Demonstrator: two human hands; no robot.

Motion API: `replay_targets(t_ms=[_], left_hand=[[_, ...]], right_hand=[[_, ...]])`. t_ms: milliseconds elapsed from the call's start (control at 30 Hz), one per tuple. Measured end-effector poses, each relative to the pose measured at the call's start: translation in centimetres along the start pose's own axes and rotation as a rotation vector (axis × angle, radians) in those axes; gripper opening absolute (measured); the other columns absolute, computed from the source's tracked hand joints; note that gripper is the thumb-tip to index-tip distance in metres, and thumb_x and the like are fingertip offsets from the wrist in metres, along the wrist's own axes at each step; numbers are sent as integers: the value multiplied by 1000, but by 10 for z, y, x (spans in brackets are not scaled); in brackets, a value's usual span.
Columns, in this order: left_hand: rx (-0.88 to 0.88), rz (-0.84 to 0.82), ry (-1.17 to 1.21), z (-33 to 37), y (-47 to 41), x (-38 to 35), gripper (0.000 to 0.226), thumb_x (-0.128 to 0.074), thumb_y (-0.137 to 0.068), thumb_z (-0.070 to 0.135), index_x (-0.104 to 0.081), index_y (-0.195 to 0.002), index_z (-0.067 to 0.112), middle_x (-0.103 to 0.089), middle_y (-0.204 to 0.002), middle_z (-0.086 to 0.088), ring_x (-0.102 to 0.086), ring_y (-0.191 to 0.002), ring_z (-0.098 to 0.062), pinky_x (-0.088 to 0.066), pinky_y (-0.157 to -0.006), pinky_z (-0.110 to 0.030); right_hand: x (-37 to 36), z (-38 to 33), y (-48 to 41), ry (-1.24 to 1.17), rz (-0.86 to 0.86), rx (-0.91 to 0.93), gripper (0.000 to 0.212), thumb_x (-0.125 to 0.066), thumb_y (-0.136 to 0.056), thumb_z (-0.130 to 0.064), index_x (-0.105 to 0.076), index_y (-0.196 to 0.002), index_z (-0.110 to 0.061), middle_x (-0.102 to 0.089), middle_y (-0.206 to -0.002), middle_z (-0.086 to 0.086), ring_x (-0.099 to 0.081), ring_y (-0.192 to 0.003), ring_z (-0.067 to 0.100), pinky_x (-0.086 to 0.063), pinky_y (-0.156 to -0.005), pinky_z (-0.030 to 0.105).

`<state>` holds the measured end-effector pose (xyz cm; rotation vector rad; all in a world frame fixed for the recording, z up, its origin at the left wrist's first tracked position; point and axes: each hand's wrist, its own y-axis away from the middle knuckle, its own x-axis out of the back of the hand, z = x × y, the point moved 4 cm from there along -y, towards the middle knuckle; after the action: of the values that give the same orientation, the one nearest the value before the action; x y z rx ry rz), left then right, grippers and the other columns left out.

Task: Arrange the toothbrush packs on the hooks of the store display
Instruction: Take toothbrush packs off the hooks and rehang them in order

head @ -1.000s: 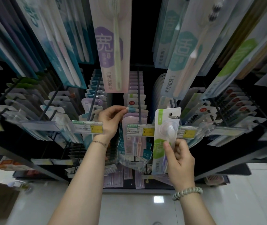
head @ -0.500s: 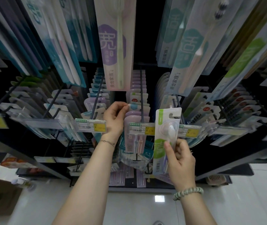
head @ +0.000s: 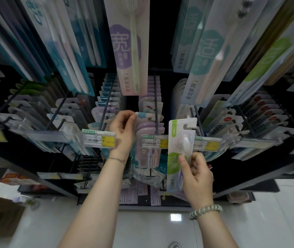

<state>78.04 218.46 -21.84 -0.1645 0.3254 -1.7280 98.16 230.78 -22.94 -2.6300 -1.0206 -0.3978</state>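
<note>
The green-and-white toothbrush pack (head: pixel 179 151) stands upright in front of the display. Its long axis runs top to bottom, with the hang slot (head: pixel 187 126) at the upper end and the clear blister facing me. The slot sits just to the left of the front end of a dark hook (head: pixel 197 120), whose price tag (head: pixel 208 144) shows past the pack's right edge. As I judge it, the coming move turns on that offset: the slot has to clear the hook's tip, then slide back along the rod toward the packs hanging there. I can't tell for certain that this hook, and not the centre hook (head: pixel 155 97), is the one meant.

My right hand (head: pixel 197 178) is the nearer one — it already has the pack, pinched by its lower half with the thumb across the front and the fingers (head: pixel 197 159) curled behind. The wrist is below and the forearm reaches up from the lower right.

My left hand (head: pixel 123 130) is off to the left, apart from the held pack. Its fingertips are pressed together on the top corner of a hanging pack (head: pixel 145 115) on the centre hook, and the forearm rises almost straight under it.
</note>
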Motion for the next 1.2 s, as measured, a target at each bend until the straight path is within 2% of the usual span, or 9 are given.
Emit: replay_targets(t_ms=[233, 400, 500, 767, 867, 1000, 1067, 1133, 1200], left_hand=[[-1, 57, 36, 4, 13, 3, 27, -49, -98, -1, -57, -93, 24, -61, -90, 5, -58, -84, 4, -47, -80, -15], [-63, 89, -50, 8, 22, 7, 11, -46, -100, 2, -50, -100, 12, -55, -93, 6, -54, -86, 5, -45, -80, -14], [-96, 125, -104, 7, 25, 11, 13, -43, -100, 4, -46, -101, 17, -51, -94, 9, -52, -86, 5, -43, -80, -13], [-123, 148, -141, 6, 31, 14, 15, -41, -100, 3, -44, -102, 18, -47, -96, 9, -50, -89, 0, -42, -82, -13], [-109, 163, -147, 6, 34, 16, 24, -40, -99, 8, -43, -99, 32, -47, -97, 6, -50, -93, -13, -43, -85, -20], [-118, 177, -158, 7, 42, 21, 25, -41, -99, 11, -44, -100, 36, -47, -98, 6, -51, -94, -25, -44, -88, -37], [-100, 166, -157, 8, 46, 24, 25, -42, -99, 12, -45, -100, 37, -48, -98, 8, -51, -95, -21, -43, -89, -35], [-45, 145, -161, 7, 50, 26, 19, -43, -100, 13, -50, -102, 30, -48, -95, 11, -51, -91, -4, -42, -86, -22], [71, 154, -151, 4, 54, 29, 13, -46, -101, 12, -54, -105, 20, -47, -85, 14, -53, -78, 12, -39, -73, -6]], right_hand=[[-3, 1, -1, 3, -8, 13, 36, -52, -81, -64, -48, -75, -29, -55, -62, 11, -51, -52, 34, -45, -43, 52], [-5, 5, 1, 12, -21, 11, 35, -53, -82, -63, -49, -78, -28, -58, -64, 11, -56, -56, 35, -48, -47, 57], [-6, 5, 3, 13, -26, 17, 34, -53, -83, -62, -49, -78, -28, -58, -64, 11, -56, -55, 34, -47, -47, 56], [-8, 3, 5, 17, -26, 20, 34, -53, -83, -61, -49, -78, -28, -56, -64, 13, -54, -56, 36, -47, -47, 55], [-9, 2, 7, 14, -28, 23, 36, -52, -83, -62, -48, -78, -26, -54, -62, 12, -51, -54, 34, -46, -46, 53], [-12, -1, 10, 1, -33, 17, 38, -53, -83, -62, -49, -79, -25, -56, -64, 14, -55, -58, 36, -48, -51, 55], [-14, -2, 12, 0, -45, 21, 37, -53, -83, -62, -49, -80, -26, -57, -65, 14, -56, -59, 36, -49, -53, 57], [-15, -3, 14, 8, -52, 29, 38, -53, -83, -63, -50, -81, -25, -58, -66, 13, -57, -60, 35, -49, -53, 57], [-16, -5, 16, 17, -53, 40, 38, -52, -83, -64, -50, -82, -26, -58, -65, 11, -57, -59, 33, -48, -52, 56]])
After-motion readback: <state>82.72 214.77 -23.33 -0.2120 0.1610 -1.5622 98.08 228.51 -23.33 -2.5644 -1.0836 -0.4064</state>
